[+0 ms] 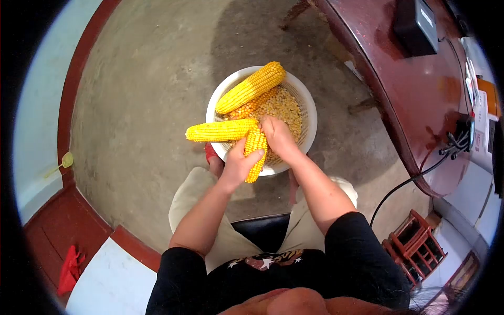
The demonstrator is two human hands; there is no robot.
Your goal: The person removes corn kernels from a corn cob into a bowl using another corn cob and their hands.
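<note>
My left hand [237, 167] is wrapped around a yellow corn cob [255, 149], which slants down toward me over the basin's near side. My right hand [278, 137] is closed at the upper end of the same cob, its fingers curled and partly hidden. Another corn cob [218, 130] lies crosswise on the basin's left rim, its right end close to the held cob. A larger corn cob [252, 87] rests across the far left rim. Loose corn kernels [290, 109] fill much of the white basin [311, 116], with an orange-looking cob [249, 109] partly covered among them.
A dark red table [388, 89] stands to the right, bearing a black box [416, 26] and cables [457, 142]. At lower right is a small red wooden rack [415, 249]. A red cloth [70, 270] lies at lower left. My knees flank the basin on the concrete floor [142, 105].
</note>
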